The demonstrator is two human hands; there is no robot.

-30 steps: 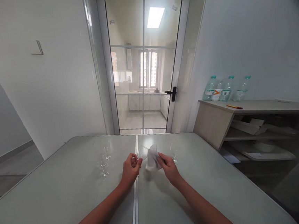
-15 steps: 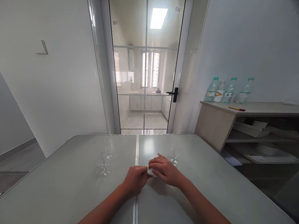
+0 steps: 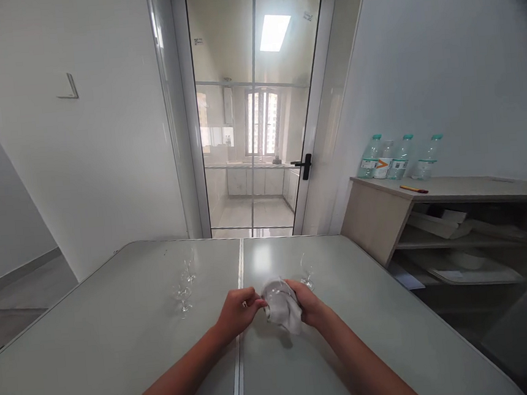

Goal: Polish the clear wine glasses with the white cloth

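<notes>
In front of me, over the table, a clear wine glass [image 3: 271, 288] is partly wrapped in a pale grey cloth [image 3: 286, 312]. My left hand [image 3: 240, 309] is closed, thumb and finger pinched at the left side of the glass; the exact part it grips is hard to make out. From the right, my right hand [image 3: 307, 301] grips the cloth against the glass, its fingers partly hidden behind them. Just beyond that hand stands another clear wine glass [image 3: 306, 280]. Off to the left are two more, a nearer glass [image 3: 183, 300] and a farther glass [image 3: 189, 271].
The pale table [image 3: 118, 333] has a metal seam [image 3: 237, 378] running down its middle. On the right, a wooden shelf unit [image 3: 380, 212] carries several plastic bottles [image 3: 399, 161] and a yellow-red pen-like object [image 3: 413, 189]. A glass door [image 3: 260, 210] stands behind the table.
The cloth was first beside the glass, then bunched small under both hands. Now it is spread around the glass, lower and slightly right, with my right hand at its side. The standing glasses have stayed put.
</notes>
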